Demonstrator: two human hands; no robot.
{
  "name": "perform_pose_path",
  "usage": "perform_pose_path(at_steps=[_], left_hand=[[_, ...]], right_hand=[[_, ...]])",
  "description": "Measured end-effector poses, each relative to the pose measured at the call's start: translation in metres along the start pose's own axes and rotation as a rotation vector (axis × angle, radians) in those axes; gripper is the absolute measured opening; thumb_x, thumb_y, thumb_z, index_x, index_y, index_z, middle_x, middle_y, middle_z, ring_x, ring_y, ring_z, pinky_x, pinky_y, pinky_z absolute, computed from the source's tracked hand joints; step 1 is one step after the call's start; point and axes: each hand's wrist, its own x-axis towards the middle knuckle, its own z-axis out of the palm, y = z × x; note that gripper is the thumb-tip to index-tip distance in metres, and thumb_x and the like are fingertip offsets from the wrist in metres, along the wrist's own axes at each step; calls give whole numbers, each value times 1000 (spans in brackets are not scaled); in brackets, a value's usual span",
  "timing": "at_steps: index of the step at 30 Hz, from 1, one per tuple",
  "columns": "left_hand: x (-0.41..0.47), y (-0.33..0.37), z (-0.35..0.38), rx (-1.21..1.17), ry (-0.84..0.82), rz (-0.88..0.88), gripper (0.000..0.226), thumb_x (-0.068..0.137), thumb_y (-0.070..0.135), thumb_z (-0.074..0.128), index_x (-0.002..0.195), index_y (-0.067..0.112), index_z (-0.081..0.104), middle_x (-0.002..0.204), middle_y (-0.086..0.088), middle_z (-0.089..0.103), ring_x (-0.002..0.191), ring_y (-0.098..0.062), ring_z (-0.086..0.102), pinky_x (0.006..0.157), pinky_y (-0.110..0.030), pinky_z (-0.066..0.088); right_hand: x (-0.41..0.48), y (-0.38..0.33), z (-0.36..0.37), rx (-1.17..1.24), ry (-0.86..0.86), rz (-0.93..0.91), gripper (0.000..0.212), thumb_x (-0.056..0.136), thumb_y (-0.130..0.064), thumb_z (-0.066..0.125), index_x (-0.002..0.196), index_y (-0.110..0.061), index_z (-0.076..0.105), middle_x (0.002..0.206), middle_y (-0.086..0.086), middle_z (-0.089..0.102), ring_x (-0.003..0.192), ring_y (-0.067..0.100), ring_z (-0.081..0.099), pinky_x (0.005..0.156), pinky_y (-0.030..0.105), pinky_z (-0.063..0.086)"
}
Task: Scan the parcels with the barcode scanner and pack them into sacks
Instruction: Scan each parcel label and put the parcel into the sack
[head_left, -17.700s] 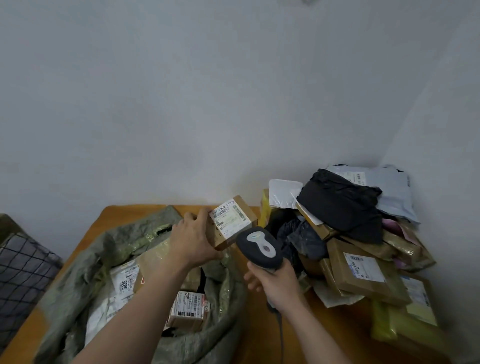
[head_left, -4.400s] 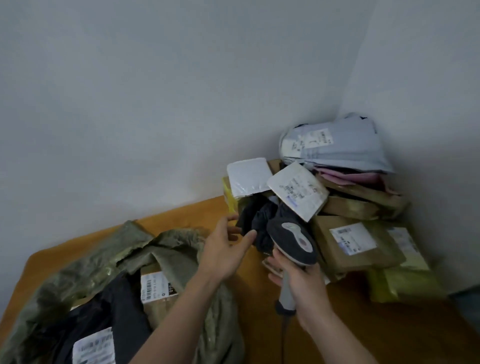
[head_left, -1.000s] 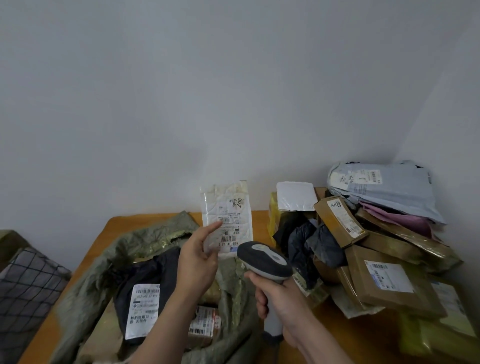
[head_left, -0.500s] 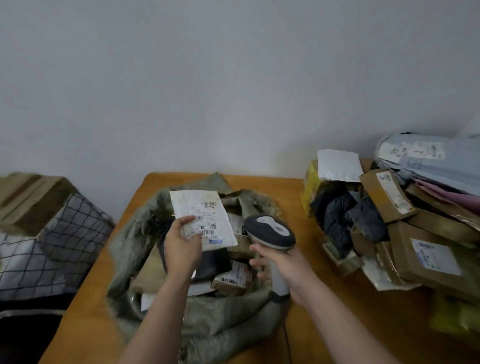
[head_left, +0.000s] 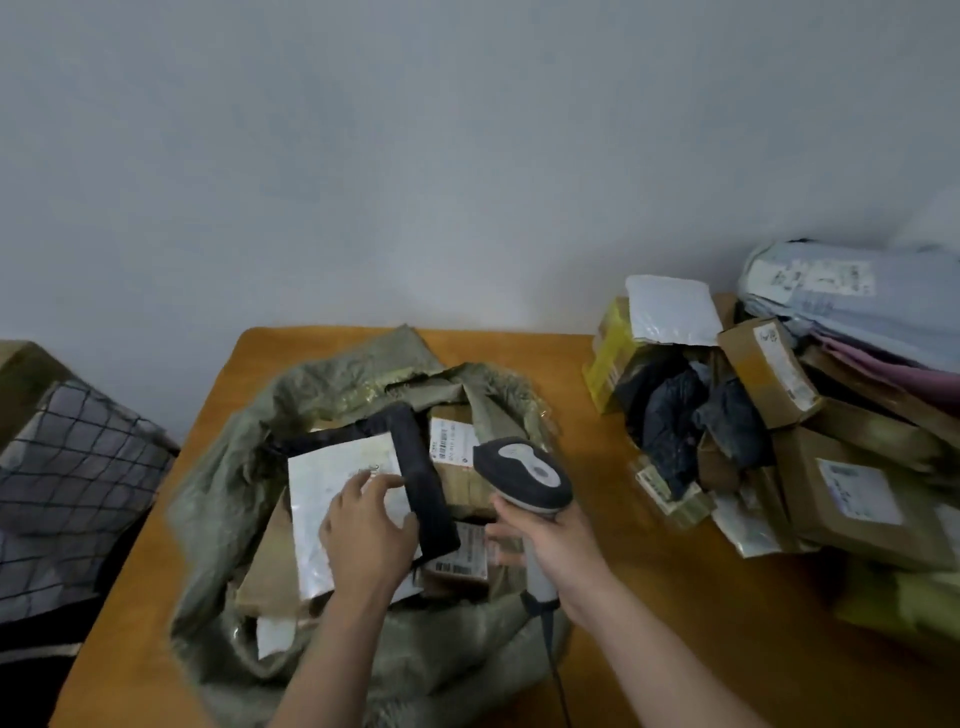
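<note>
Left hand (head_left: 371, 535) first: it lies open on a flat white plastic mailer (head_left: 332, 499), palm down, fingers spread and reaching toward 12 o'clock, thumb out toward 3 o'clock. I press on the mailer rather than pinch it, as far as I can tell. The mailer rests inside the mouth of the crumpled olive-green woven sack (head_left: 218, 499), on top of other parcels there.

Touching the mailer's edge at 3 o'clock is a long black plastic-wrapped parcel (head_left: 421, 483), lying slanted. Beyond that, at 2 o'clock from my left hand, sits a brown cardboard box with a white barcode label (head_left: 457, 467), also in the sack.

My right hand (head_left: 550, 545) is wrapped round the grip of the dark grey and light grey barcode scanner (head_left: 522, 475). The scanner's head points toward 10 o'clock and hangs over the sack's rim at 3 o'clock. Its dark cable (head_left: 553, 660) trails toward 6 o'clock.

The sack lies on an orange-brown wooden desk (head_left: 649, 597). At 3 o'clock from the sack, well apart, the unsorted heap stands against the wall: a large brown cardboard box with a white label (head_left: 852, 493), a pale blue-grey poly bag (head_left: 852, 291) on top, a yellow packet (head_left: 610, 353), a white padded envelope (head_left: 670, 312) and a crumpled dark plastic bag (head_left: 675, 410).

At 9 o'clock, off the desk, is a grey checked fabric (head_left: 67, 483).
</note>
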Motion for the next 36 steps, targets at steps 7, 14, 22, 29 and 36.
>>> perform_pose_path(at_steps=[7, 14, 22, 29, 36], left_hand=[[25, 95, 37, -420, -164, 246, 40, 91, 38, 75, 126, 35, 57, 124, 15, 58, 114, -10, 58, 88, -36, 53], [37, 212, 74, -512, -357, 459, 52, 92, 49, 72, 136, 30, 54, 125, 11, 63, 116, -7, 59, 95, -32, 54], [6, 330, 107, -513, -567, 571, 49, 96, 43, 69, 140, 44, 47, 122, 13, 59, 118, -8, 59, 95, -30, 55], [-17, 401, 160, -436, -693, 484, 59, 93, 37, 75, 143, 45, 45, 141, 5, 54, 123, -19, 59, 104, -45, 53], [-25, 423, 201, -475, -603, 320, 57, 88, 24, 82, 139, 30, 57, 140, 1, 54, 124, -19, 57, 105, -33, 51]], right_hand=[[15, -21, -54, 125, 241, -49, 37, 89, -19, 79, 124, -20, 69, 113, -1, 77, 91, 18, 77, 75, 37, 63], [18, -41, -131, 286, 500, -152, 44, 88, -19, 78, 130, -16, 66, 115, 1, 75, 92, 18, 77, 71, 34, 63], [6, -54, -218, 413, 581, -346, 37, 89, -19, 75, 122, -32, 65, 115, -5, 74, 102, 16, 74, 78, 35, 62], [5, -49, -287, 573, 532, -257, 60, 86, -18, 80, 141, -18, 55, 135, 7, 65, 118, 22, 67, 70, 22, 60], [0, -38, -340, 605, 428, -182, 58, 89, -19, 78, 142, -20, 53, 139, 5, 61, 125, 28, 61, 70, 20, 51]])
